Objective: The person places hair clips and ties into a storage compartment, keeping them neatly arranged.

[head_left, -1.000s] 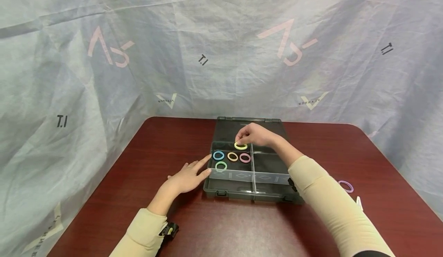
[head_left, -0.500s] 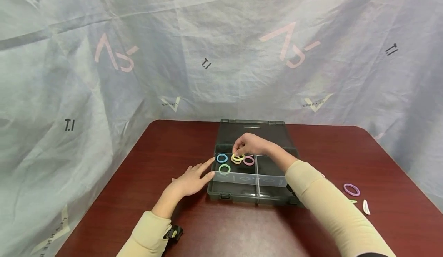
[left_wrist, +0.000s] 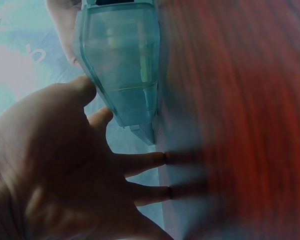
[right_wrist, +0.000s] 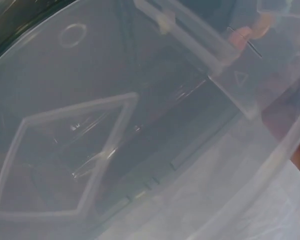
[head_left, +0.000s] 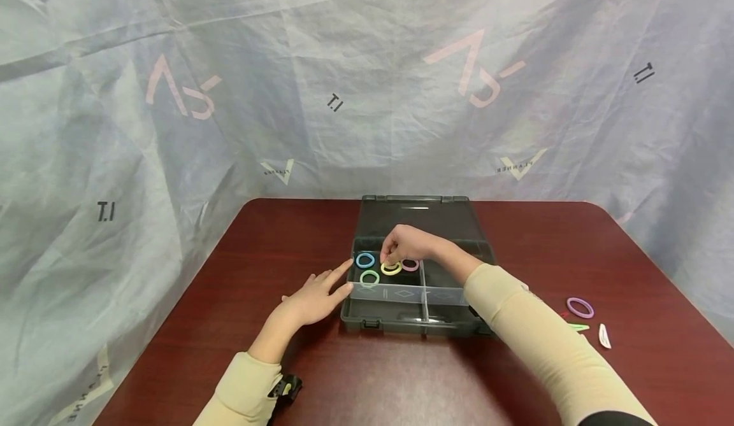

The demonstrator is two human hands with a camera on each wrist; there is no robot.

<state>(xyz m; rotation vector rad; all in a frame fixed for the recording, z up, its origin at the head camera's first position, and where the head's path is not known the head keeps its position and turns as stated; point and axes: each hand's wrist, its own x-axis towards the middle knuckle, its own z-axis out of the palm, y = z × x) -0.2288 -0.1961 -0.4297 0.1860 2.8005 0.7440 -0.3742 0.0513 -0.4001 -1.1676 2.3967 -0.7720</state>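
A dark translucent compartment box (head_left: 367, 325) stands with its lid (head_left: 415, 216) tipped back. My right hand (head_left: 408, 244) reaches into its back left compartment and pinches a yellow hair tie (head_left: 392, 272), which overlaps an orange one. Around it lie a blue hair tie (head_left: 365, 260), a green hair tie (head_left: 369, 278) and a pink hair tie (head_left: 410, 269). My left hand (head_left: 312, 302) is spread beside the box, thumb and index fingertips at its left side. In the left wrist view the box wall (left_wrist: 122, 60) meets those fingertips. The right wrist view is mostly filled by a clear divider (right_wrist: 155, 130).
To the right on the red-brown table (head_left: 390, 381) lie a purple hair tie (head_left: 580, 307), a white hair clip (head_left: 604, 337) and a green clip (head_left: 579, 327), partly behind my right sleeve. A grey curtain (head_left: 367, 139) hangs behind the table.
My right hand has come down and slightly left into the compartment, carrying the yellow hair tie from the back edge to over the orange one. My left hand stays at the box side.
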